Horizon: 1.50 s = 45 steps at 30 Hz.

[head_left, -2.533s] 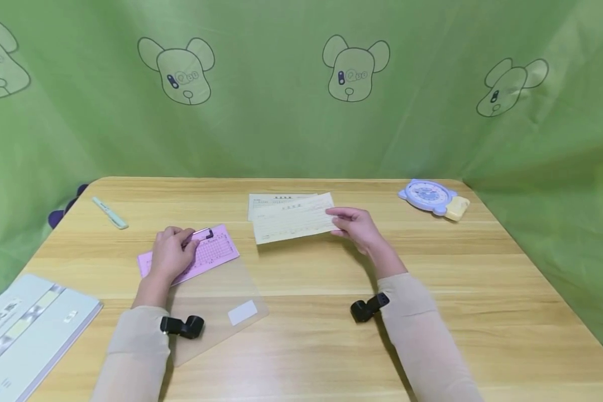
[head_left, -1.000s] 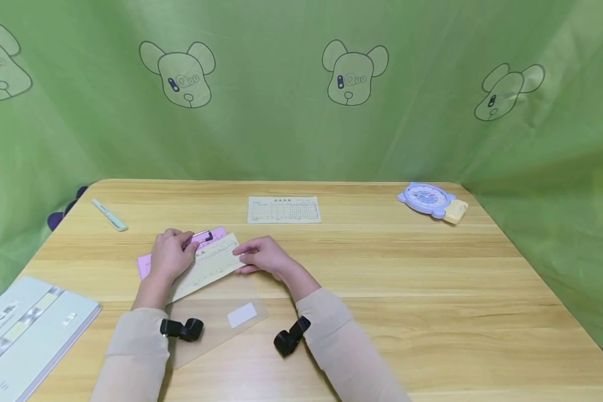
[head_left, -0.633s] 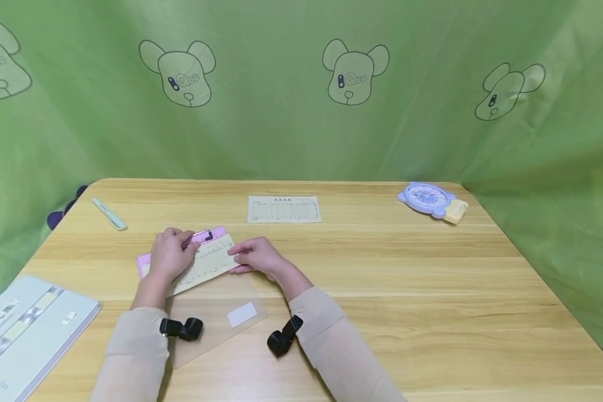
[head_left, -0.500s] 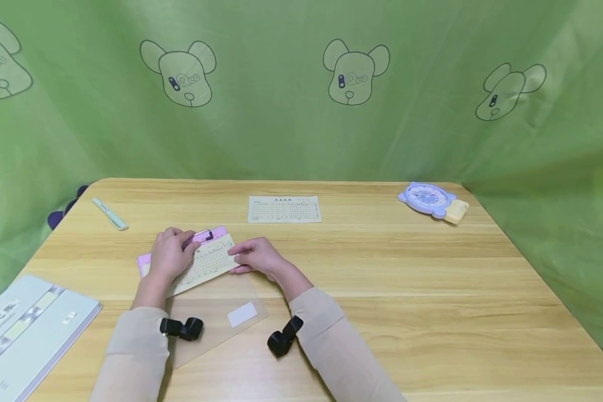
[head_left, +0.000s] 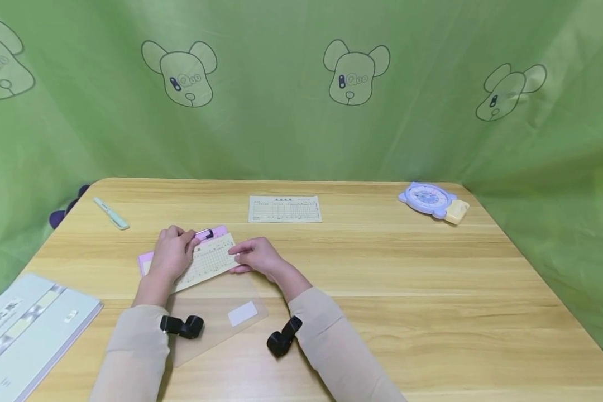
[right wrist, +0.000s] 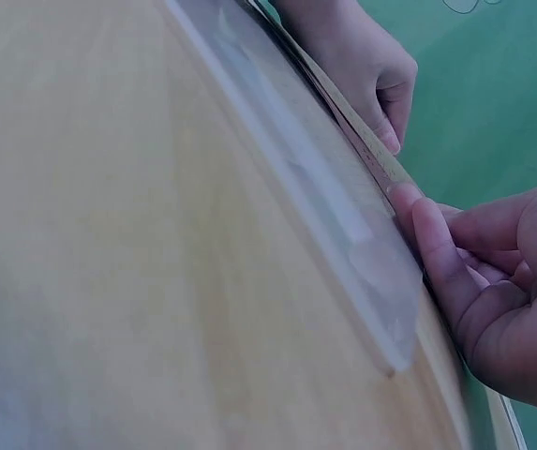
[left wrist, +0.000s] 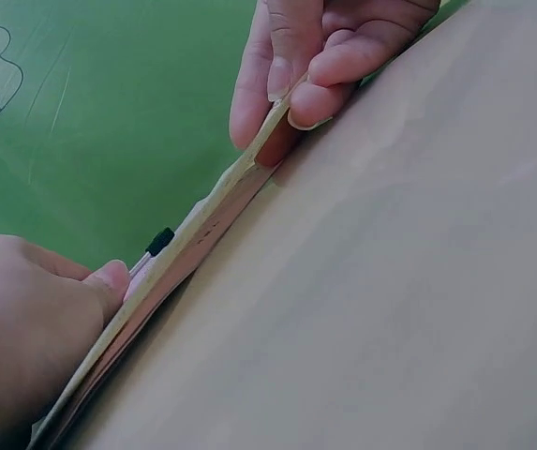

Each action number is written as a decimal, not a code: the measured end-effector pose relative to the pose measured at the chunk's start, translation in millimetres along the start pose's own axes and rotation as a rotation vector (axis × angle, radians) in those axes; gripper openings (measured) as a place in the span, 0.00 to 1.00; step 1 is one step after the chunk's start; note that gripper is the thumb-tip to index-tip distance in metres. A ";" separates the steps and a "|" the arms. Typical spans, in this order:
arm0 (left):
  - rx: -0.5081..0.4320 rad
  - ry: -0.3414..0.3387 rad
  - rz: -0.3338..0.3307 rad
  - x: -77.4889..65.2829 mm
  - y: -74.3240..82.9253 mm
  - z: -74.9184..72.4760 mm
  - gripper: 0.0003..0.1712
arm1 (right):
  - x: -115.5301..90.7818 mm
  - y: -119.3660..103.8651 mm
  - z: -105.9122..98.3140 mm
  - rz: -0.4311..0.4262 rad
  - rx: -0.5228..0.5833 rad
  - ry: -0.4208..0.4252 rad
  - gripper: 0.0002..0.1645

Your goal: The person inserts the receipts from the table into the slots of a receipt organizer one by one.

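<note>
A see-through clipboard [head_left: 206,329] with a white label lies tilted at the table's left front. At its far end my left hand [head_left: 173,251] pinches the metal clip [head_left: 204,234], fingers bent over it. Under the clip area lies a pink printed form [head_left: 220,230]. On top of that rests a pale yellow form [head_left: 208,262], covering most of the pink one. My right hand [head_left: 258,258] pinches the yellow form's right edge between thumb and fingers. In the left wrist view both papers show edge-on, the yellow form [left wrist: 193,220] just above the pink.
A whitish printed form [head_left: 284,209] lies at the back middle of the table. A pale green pen-like item [head_left: 111,214] is at the back left, a notebook [head_left: 35,329] at the front left. The blue toy clock [head_left: 427,199] and a cream block [head_left: 456,212] sit back right.
My right hand has carried the yellow form from the back middle leftward onto the pink form, then shifted it slightly up under the clip side. My left hand has stayed at the clip.
</note>
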State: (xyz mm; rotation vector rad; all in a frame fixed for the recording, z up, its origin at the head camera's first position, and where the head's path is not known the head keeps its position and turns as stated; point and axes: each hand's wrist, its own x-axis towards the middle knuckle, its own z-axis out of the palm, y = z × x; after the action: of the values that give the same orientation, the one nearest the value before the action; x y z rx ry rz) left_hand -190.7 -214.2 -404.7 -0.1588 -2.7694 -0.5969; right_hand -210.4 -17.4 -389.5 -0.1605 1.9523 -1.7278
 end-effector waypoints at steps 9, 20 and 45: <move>-0.012 0.017 0.002 -1.3 -0.4 -1.3 0.18 | 6.3 -0.5 2.9 0.000 -0.002 0.004 0.13; 0.003 -0.029 -0.036 0.4 1.5 -3.1 0.17 | 17.9 -7.9 4.9 0.018 -0.056 0.007 0.13; -0.003 -0.031 -0.032 1.3 0.1 -1.1 0.17 | 26.7 -12.1 7.7 0.014 -0.095 0.024 0.13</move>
State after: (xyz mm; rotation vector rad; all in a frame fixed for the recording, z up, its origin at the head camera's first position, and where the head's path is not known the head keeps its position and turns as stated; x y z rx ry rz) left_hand -191.6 -214.4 -403.4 -0.1260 -2.8058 -0.6112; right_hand -232.8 -37.7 -386.5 -0.1602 2.0492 -1.6361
